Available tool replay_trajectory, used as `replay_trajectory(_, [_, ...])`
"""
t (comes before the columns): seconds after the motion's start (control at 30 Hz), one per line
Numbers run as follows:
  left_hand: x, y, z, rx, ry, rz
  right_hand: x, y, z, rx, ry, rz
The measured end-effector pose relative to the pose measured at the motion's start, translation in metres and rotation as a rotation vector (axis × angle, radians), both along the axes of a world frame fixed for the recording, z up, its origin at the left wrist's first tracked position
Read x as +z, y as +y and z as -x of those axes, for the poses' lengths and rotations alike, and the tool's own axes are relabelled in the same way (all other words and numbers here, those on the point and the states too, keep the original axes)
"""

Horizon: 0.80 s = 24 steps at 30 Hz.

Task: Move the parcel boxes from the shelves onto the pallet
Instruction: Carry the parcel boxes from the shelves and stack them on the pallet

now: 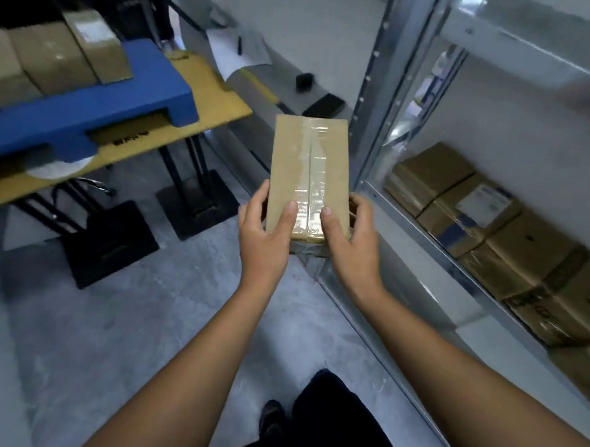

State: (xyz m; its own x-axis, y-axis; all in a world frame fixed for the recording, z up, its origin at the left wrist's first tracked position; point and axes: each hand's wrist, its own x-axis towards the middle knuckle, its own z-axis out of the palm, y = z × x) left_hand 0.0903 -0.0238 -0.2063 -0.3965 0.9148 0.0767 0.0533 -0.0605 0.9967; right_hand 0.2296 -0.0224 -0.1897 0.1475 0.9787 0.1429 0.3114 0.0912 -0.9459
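Observation:
I hold a brown taped parcel box [309, 163] in both hands at the centre of the view, over the floor. My left hand [264, 234] grips its near left corner and my right hand [348, 239] its near right corner, thumbs on top. The blue pallet [99, 113] lies at the upper left on a yellow-topped table and carries several brown boxes [57, 54]. On the metal shelf [431, 239] to the right, several more parcel boxes [482, 231] lie in a row.
The yellow-topped table [211, 94] stands on black legs with flat black feet [110, 242] on the grey floor. The shelf's upright post [376, 102] rises just right of the held box. My dark trouser leg and shoe [312, 410] show at the bottom.

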Motion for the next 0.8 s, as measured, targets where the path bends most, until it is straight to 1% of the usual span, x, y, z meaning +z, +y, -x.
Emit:
replay_trajectory(0.2, [-0.014, 0.045, 0.07, 0.143, -0.002, 0.048, -0.018, 0.072, 0.072, 0.179, -0.006, 0.04])
replay_trajectory(0.4, [-0.026, 0.134, 0.145, 0.245, 0.085, 0.083, -0.04, 0.173, 0.15, 0.309, 0.058, 0.036])
replay_trajectory(0.5, [-0.02, 0.18, 0.174, 0.267, 0.128, 0.106, -0.039, 0.225, 0.18, 0.341, 0.091, 0.088])
replay_trajectory(0.57, [-0.014, 0.213, 0.191, 0.289, 0.153, 0.098, -0.035, 0.262, 0.198, 0.363, 0.123, 0.088])
replay_trajectory(0.67, [-0.008, 0.262, 0.212, 0.328, 0.143, 0.101, -0.028, 0.315, 0.222, 0.399, 0.163, 0.077])
replay_trajectory(0.8, [0.0, 0.311, 0.234, 0.38, 0.141, 0.117, -0.02, 0.372, 0.248, 0.421, 0.129, 0.085])
